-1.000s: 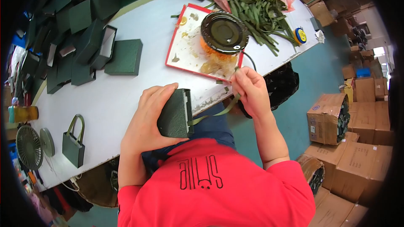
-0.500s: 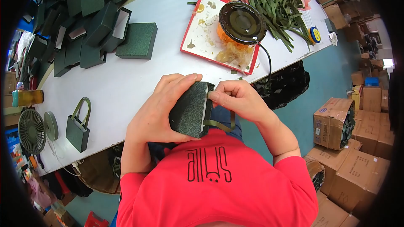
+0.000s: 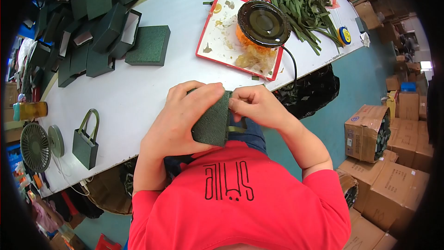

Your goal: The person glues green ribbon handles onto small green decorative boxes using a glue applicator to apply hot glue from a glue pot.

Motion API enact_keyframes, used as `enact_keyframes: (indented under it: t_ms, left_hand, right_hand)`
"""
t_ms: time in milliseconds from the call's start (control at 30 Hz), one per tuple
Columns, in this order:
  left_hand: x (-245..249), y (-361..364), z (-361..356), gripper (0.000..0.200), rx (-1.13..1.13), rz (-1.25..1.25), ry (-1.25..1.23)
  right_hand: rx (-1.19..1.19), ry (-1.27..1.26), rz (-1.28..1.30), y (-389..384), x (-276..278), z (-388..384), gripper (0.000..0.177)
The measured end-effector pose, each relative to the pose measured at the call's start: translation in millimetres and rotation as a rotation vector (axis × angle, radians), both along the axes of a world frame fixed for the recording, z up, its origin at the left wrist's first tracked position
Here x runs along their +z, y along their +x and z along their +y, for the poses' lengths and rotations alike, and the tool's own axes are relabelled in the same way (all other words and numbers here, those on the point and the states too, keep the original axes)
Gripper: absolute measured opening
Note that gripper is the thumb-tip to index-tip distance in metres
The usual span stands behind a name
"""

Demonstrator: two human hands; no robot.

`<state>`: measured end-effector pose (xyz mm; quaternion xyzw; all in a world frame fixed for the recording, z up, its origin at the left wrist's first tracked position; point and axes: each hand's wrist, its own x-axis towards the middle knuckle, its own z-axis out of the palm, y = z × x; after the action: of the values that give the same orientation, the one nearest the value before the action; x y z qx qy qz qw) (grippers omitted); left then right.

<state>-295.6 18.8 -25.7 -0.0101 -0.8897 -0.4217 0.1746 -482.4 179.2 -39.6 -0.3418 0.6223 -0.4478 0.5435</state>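
Note:
My left hand (image 3: 173, 122) is wrapped round a small dark green box (image 3: 212, 122) with a crackle-patterned side, holding it in front of my chest. The box is tilted, with its opening toward the right. At that opening, the thumb and forefinger of my right hand (image 3: 256, 106) pinch the edge where a green ribbon (image 3: 237, 129) goes in. The ribbon loops out below those fingers, and its pinched end is hidden. A similar green box with a ribbon handle (image 3: 85, 146) stands upright on the table at the left.
Many dark green boxes (image 3: 101, 0) are piled at the back left of the white table (image 3: 115, 92); one (image 3: 148, 45) lies apart. A dark round pot (image 3: 263, 24) stands on a red-rimmed tray (image 3: 206, 32). Green ribbons (image 3: 300, 7), a fan (image 3: 35, 147) and cartons (image 3: 365, 132) surround the work.
The box has turned slightly in my left hand, so less of its opening shows. My right fingers stay at its edge, and the ribbon loop looks smaller.

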Motion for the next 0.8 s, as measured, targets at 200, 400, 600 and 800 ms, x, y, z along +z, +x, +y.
enact_keyframes:
  t_ms: [200,400,600,800]
  left_hand:
    - [0,4,-8,0.111,0.045,0.004,0.054]
    - [-2,2,-7,0.117,0.037,0.002,0.017]
    - [0,4,-8,0.113,0.075,-0.008,-0.059]
    - [-1,0,-3,0.105,0.049,0.027,-0.025]
  right_hand:
    - [-0.326,-0.04,-0.05,-7,4,10,0.033]
    - [-0.523,-0.265,0.071,6,0,12,0.018]
    - [-0.396,-0.149,0.191,19,19,21,0.019]
    - [-0.085,0.008,0.153,32,23,12,0.019]
